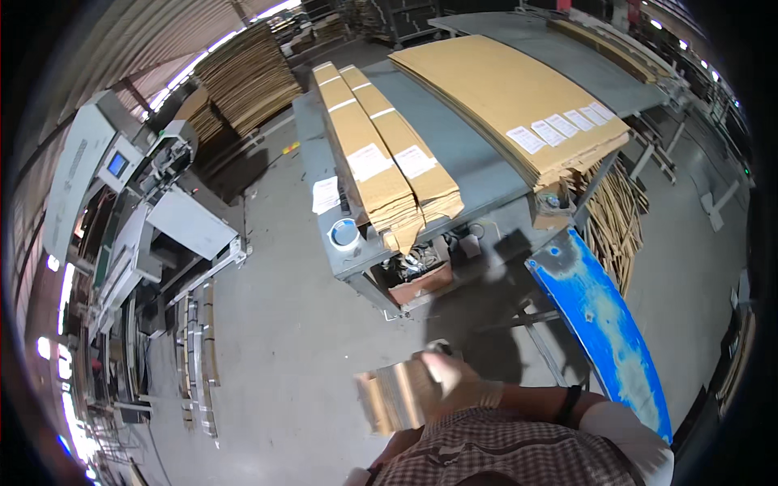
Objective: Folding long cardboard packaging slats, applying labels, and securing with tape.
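In front of my chest is a bundle of brown cardboard strips (395, 397), tilted and smeared by motion. My right hand (460, 385), in a pale glove, is closed at the bundle's right side. A small dark and white thing (438, 347) shows by its fingers; its kind is too blurred to tell. Part of my left forearm (399, 444) shows below the bundle, but the left hand is hidden behind it. Ahead, two long stacks of flat cardboard (369, 154) (405, 146), bound with white straps and bearing paper labels, lie on a grey table (478, 154).
A wide cardboard stack (502, 89) with several labels covers the table's right. A tape roll (344, 233) sits at the near left corner, above a box of odds and ends (421, 285). A blue worn board (604, 316) stands at my right; a machine (121, 170) is at left.
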Demonstrator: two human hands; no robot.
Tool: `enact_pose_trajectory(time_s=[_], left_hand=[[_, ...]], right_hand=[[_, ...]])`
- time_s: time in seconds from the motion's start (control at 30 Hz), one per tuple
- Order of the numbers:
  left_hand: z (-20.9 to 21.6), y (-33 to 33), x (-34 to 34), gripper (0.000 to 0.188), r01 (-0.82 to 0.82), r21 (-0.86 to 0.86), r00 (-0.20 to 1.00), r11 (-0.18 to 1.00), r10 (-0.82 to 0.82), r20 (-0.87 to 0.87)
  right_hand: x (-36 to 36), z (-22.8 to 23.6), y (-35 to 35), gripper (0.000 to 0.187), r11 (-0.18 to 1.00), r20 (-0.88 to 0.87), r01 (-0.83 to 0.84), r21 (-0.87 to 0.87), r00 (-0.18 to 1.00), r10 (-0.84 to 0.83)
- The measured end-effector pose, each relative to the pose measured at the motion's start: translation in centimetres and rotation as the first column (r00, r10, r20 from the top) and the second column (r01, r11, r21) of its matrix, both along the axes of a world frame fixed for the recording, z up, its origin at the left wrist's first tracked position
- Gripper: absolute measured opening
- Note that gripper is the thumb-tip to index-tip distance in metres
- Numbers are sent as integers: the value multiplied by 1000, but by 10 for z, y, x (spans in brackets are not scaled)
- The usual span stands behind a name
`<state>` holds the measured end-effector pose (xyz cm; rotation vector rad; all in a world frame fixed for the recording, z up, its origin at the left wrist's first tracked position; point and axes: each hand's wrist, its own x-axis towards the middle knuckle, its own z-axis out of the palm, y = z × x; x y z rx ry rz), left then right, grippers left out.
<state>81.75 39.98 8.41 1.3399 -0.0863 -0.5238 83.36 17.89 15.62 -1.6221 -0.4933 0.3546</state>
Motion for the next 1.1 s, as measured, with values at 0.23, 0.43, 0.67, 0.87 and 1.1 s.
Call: enact_pose_trajectory(time_s=[0.23,0.43,0.67,0.87,1.1], left_hand=[[85,-26,33,85,-539,-433,841,722,439,-316],[145,-113,97,96,-815,-108,551,569,819,161],[188,-132,319,102,-448,-143,733,883,454,506],[194,-134,506,106,-360,-138,841,923,385,380],[116,-115,545,71,-591,714,466,376,-563,682]], right_hand=[[78,120,-67,87,769,-188,-222,599,895,404],[101,94,-188,85,936,-131,-349,39,927,351],[178,100,-163,89,981,-31,159,114,987,-156],[323,91,-135,72,943,202,332,-30,926,-320],[428,51,-109,66,981,-252,196,-8,949,-191]])
